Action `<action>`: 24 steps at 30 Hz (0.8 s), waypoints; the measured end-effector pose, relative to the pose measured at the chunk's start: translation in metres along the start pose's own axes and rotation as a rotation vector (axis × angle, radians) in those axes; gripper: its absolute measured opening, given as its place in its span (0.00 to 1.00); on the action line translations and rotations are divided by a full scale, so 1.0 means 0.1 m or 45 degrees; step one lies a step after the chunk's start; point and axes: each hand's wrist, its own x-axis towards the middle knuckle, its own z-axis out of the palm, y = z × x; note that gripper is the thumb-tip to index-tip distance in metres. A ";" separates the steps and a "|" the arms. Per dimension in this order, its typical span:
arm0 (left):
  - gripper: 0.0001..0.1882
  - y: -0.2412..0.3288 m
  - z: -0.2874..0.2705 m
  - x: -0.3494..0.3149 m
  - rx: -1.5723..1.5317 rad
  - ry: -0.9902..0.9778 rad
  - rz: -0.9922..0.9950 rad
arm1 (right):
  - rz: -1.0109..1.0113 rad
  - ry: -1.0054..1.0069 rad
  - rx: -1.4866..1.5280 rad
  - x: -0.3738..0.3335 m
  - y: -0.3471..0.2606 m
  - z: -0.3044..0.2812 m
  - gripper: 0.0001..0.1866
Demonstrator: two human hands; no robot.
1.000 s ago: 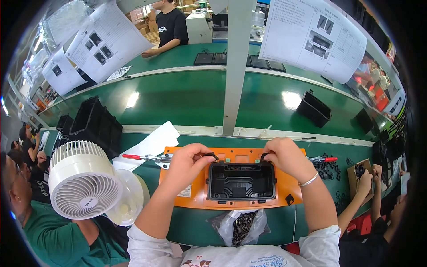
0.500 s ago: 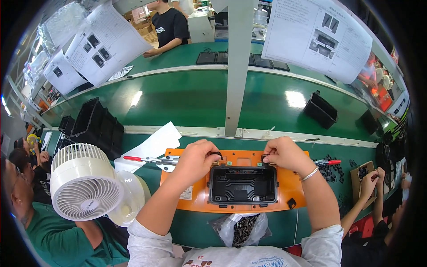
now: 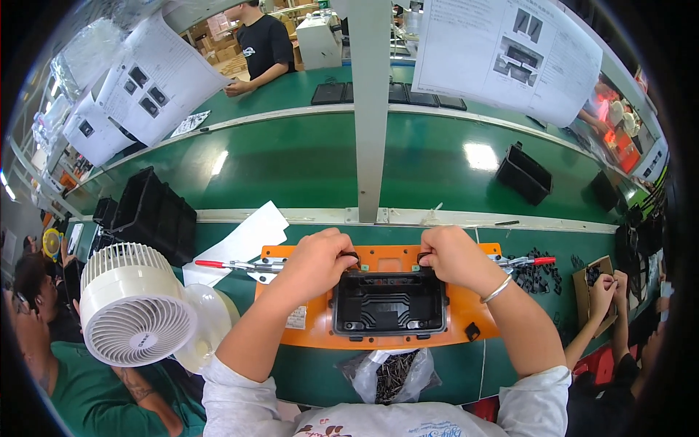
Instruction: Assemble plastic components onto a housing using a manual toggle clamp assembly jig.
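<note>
An open black plastic box (image 3: 389, 309) lies on an orange fixture plate (image 3: 466, 309) before me. At its far left corner, my left hand (image 3: 318, 264) is closed in a pinch on a small black plastic part (image 3: 352, 256). My right hand (image 3: 457, 258) pinches a similar black part (image 3: 424, 258) at the far right corner. Both parts are mostly covered by my fingers, so their exact kind does not show. Toggle clamps with a red handle on the left (image 3: 210, 264) and another red handle on the right (image 3: 544, 261) flank the plate.
A white fan (image 3: 138, 306) stands at left, near black bins (image 3: 153, 218). A plastic bag of screws (image 3: 393, 375) lies nearest me. Loose black parts (image 3: 535, 280) are scattered right of the plate. A co-worker's hands (image 3: 608, 288) are over a cardboard box (image 3: 598, 269) at right.
My view has shifted slightly, so the bench appears a little further left. Both hands stay at the box's far corners, still pinching the small black parts, with only slight finger movement.
</note>
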 end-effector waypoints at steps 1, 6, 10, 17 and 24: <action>0.06 0.01 0.00 0.01 0.036 -0.008 0.008 | -0.008 -0.007 -0.025 0.00 -0.01 0.00 0.07; 0.06 0.00 0.01 0.01 0.121 -0.017 0.008 | 0.026 -0.010 -0.090 0.00 -0.04 0.02 0.08; 0.07 0.00 0.00 0.06 0.201 -0.045 0.042 | 0.079 -0.032 -0.048 0.01 -0.03 -0.02 0.09; 0.06 0.03 0.00 0.21 0.271 -0.266 -0.013 | 0.066 -0.091 -0.052 0.03 0.02 -0.04 0.10; 0.07 0.12 -0.08 0.37 0.345 -0.589 -0.127 | 0.147 -0.160 -0.026 0.10 0.05 -0.03 0.11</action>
